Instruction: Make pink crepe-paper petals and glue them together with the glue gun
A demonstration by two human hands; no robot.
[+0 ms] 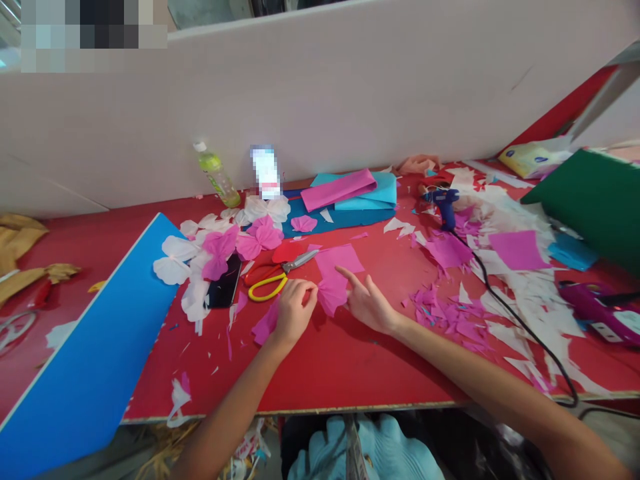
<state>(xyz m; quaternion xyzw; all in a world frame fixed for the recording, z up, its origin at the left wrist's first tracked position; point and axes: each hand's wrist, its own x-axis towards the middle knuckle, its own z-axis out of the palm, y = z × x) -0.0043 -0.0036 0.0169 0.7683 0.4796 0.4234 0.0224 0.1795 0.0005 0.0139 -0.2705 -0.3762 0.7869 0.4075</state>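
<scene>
Nearest the person, the front edge of the red table (320,393) ran across the view, with both forearms reaching over it. A large blue sheet (90,360) lay slanted over the table's left corner.

Just beyond mid-table, the left hand (293,310) was curled, its thumb and fingertips pinched on the left edge of a pleated pink paper (333,293). The right hand (367,303) lay open beside it, fingers spread and the index finger stretched forward, its inner side touching the right edge of the same paper. The paper thus sat on the table directly between the two hands. A second pink scrap (264,325) stuck out from under the left hand.

Just past the left hand lay scissors (273,277) with yellow and red handles, and to their left a dark phone (225,288). A flat pink square (340,259) lay just beyond the pleated piece. White and pink paper flowers (215,253) were heaped over the phone's far end.

To the right, pink and white cuttings (450,320) littered the table, crossed by a black cord (520,327) leading to a blue glue gun (443,203). Farther back lay folded pink and cyan sheets (350,190) and a green bottle (217,175), which leaned against a white partition (320,100).
</scene>
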